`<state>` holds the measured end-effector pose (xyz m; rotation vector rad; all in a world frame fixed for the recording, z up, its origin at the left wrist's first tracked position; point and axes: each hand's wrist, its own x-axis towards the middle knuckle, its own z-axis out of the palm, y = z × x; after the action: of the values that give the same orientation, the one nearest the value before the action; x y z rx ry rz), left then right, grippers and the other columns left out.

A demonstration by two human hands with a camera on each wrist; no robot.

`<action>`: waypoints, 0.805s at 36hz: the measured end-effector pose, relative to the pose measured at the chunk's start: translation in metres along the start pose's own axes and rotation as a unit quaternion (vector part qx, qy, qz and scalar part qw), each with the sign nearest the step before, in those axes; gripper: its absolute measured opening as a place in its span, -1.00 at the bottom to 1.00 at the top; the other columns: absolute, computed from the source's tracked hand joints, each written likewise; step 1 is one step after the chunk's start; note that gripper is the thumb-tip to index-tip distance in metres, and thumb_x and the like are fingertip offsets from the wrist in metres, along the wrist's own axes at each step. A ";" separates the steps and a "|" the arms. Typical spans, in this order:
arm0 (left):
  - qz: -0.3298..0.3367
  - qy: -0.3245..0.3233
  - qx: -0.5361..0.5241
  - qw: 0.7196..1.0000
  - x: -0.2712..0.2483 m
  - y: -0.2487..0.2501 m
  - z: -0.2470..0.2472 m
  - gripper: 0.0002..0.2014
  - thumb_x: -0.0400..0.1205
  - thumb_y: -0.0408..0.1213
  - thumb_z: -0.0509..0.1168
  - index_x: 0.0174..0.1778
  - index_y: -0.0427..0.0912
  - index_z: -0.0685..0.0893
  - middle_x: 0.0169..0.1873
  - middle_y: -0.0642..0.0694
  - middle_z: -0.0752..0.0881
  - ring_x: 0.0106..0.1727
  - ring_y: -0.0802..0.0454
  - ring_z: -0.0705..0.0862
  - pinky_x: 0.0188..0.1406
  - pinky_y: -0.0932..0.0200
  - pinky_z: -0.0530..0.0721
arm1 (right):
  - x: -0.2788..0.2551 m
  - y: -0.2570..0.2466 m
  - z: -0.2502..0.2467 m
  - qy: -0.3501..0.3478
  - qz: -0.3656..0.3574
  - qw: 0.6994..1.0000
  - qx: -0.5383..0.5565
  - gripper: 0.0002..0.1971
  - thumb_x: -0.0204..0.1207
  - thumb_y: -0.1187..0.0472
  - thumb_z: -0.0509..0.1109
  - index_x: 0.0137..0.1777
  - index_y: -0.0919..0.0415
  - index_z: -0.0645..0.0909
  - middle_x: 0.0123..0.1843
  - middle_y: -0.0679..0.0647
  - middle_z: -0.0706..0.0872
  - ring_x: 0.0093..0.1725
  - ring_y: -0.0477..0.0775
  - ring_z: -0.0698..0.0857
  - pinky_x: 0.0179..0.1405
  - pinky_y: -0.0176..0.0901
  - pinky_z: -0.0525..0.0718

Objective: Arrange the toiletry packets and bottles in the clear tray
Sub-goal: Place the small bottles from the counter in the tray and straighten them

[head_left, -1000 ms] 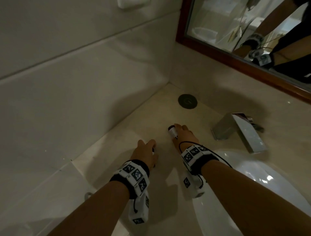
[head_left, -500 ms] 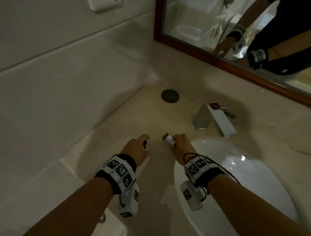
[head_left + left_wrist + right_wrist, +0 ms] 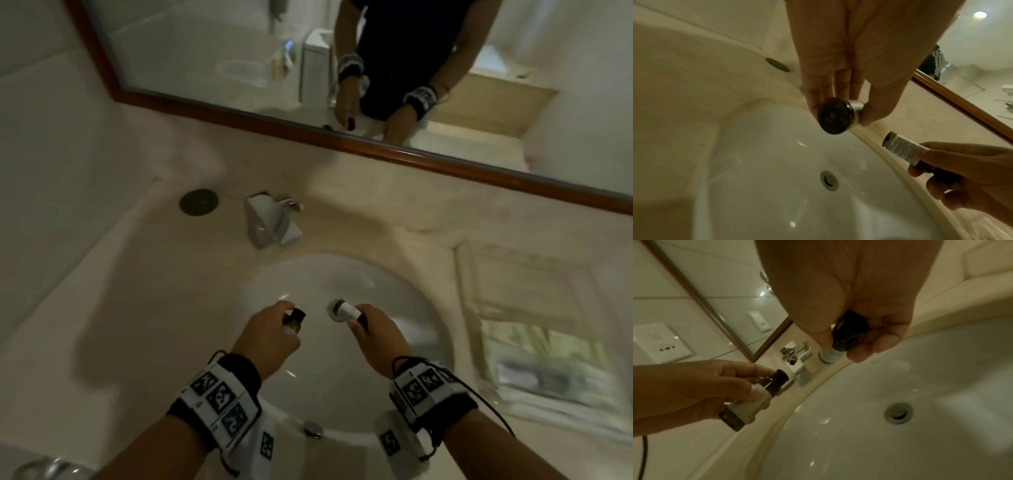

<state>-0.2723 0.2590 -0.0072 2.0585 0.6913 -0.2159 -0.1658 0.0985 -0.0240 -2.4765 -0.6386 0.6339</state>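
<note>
My left hand (image 3: 286, 325) grips a small dark bottle (image 3: 295, 318) with a black cap and a white label; its round base (image 3: 835, 116) faces the left wrist camera. My right hand (image 3: 358, 323) grips a second small dark bottle (image 3: 348, 311) with a white printed label (image 3: 900, 149), its cap end inside the curled fingers (image 3: 869, 347). Both hands hover over the white basin (image 3: 394, 291), a short gap apart. The clear tray (image 3: 469, 274) lies on the counter to the right, blurred, with what look like packets (image 3: 548, 373) inside.
A chrome faucet (image 3: 270, 219) stands behind the basin, with a dark round cover (image 3: 198, 202) in the counter to its left. The drain (image 3: 334, 310) sits under the right bottle. A wood-framed mirror (image 3: 376, 152) runs along the back wall.
Both hands have carried their bottles rightward from the counter's left corner to above the basin. The view has swung right and the tray has come into sight.
</note>
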 end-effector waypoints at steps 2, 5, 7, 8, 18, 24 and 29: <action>0.013 -0.008 -0.002 1.000 0.001 0.020 0.022 -0.54 0.57 -0.40 0.25 0.43 -0.17 0.47 0.26 -0.20 0.62 0.08 -0.21 0.67 -0.01 0.02 0.66 | -0.009 0.028 -0.014 0.016 0.017 1.000 -0.014 -0.72 0.67 0.06 0.13 0.26 0.14 0.51 0.02 -0.04 0.55 -0.09 -0.06 0.48 -0.15 -0.28 0.39; 0.041 -0.019 0.008 0.999 0.003 0.049 0.054 -0.62 0.57 -0.39 0.24 0.33 -0.16 0.54 0.16 -0.19 0.67 -0.06 -0.18 0.66 -0.10 -0.01 0.69 | -0.023 0.070 -0.036 0.041 0.041 0.998 -0.018 -0.76 0.66 0.02 0.13 0.18 0.08 0.52 -0.07 -0.05 0.54 -0.16 -0.01 0.53 -0.21 -0.23 0.41; 0.061 -0.024 0.016 0.998 0.004 0.067 0.075 -0.61 0.58 -0.39 0.22 0.35 -0.16 0.53 0.21 -0.18 0.66 0.00 -0.10 0.64 -0.05 0.08 0.65 | -0.036 0.093 -0.052 0.060 0.046 0.997 0.008 -0.79 0.65 0.03 0.14 0.13 0.07 0.53 -0.08 -0.04 0.57 -0.16 -0.02 0.56 -0.27 -0.28 0.42; 0.071 -0.028 0.021 0.997 0.004 0.077 0.086 -0.60 0.59 -0.40 0.22 0.37 -0.17 0.52 0.24 -0.18 0.64 0.05 -0.11 0.65 0.00 0.07 0.66 | -0.042 0.105 -0.060 0.067 0.050 0.996 0.022 -0.79 0.65 0.03 0.14 0.12 0.07 0.53 -0.07 -0.06 0.57 -0.15 -0.03 0.56 -0.28 -0.33 0.42; 0.150 -0.077 0.058 0.984 0.009 0.161 0.188 -0.63 0.56 -0.38 0.27 0.30 -0.14 0.58 0.14 -0.16 0.70 0.02 -0.05 0.65 -0.08 0.20 0.58 | -0.099 0.208 -0.130 0.129 0.095 0.987 0.028 -0.80 0.62 0.27 0.22 0.20 0.15 0.55 0.02 -0.04 0.51 0.01 0.01 0.54 0.00 -0.25 0.42; 0.184 -0.102 0.065 0.976 0.012 0.194 0.240 -0.64 0.51 -0.42 0.30 0.23 -0.15 0.62 0.07 -0.16 0.72 0.04 -0.04 0.68 0.01 0.19 0.62 | -0.118 0.264 -0.150 0.154 0.114 0.981 0.016 -0.74 0.57 0.30 0.25 0.24 0.10 0.53 0.10 0.05 0.56 0.10 0.08 0.56 0.11 -0.14 0.52; 0.187 -0.128 0.082 0.970 0.013 0.204 0.273 -0.65 0.49 -0.43 0.34 0.19 -0.11 0.65 0.06 -0.15 0.74 0.06 -0.05 0.71 0.11 0.10 0.70 | -0.128 0.300 -0.157 0.161 0.116 0.980 -0.010 -0.67 0.52 0.30 0.32 0.27 0.09 0.52 0.14 0.06 0.58 0.12 0.12 0.58 0.19 0.04 0.59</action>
<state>-0.1182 -0.0449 -0.0175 2.2224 0.1232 -0.3223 -0.0873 -0.2548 -0.0341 -2.6150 -0.2349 0.2970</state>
